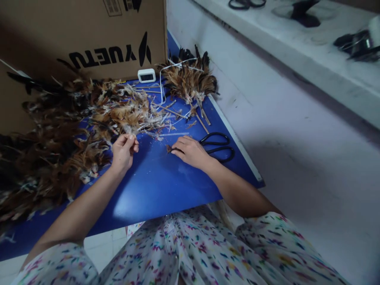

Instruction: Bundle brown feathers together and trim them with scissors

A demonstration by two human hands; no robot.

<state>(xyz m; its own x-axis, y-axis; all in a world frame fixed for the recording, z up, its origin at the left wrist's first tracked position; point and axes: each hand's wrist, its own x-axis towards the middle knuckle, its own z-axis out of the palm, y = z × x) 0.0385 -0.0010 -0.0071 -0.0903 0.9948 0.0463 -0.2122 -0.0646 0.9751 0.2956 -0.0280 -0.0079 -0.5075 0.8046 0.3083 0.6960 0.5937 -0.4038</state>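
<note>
My left hand (123,152) is closed in a pinch at the near edge of a large heap of brown, black and cream feathers (127,113). Pale fluff shows at its fingertips, though what exactly they grip is partly hidden. Palm down on the blue table (154,186), my right hand (191,150) has its fingers closed together, and a small brown feather (168,149) pokes out from the fingertips. Black-handled scissors (221,154) lie at this hand, loops to the right; the hand covers their blades.
Behind stand a cardboard box (109,35) and a small white digital display (146,75). A feather bundle (190,77), white cord and thin sticks (202,122) lie near the wall (285,130). A ledge (326,55) at right bears another pair of scissors (246,4).
</note>
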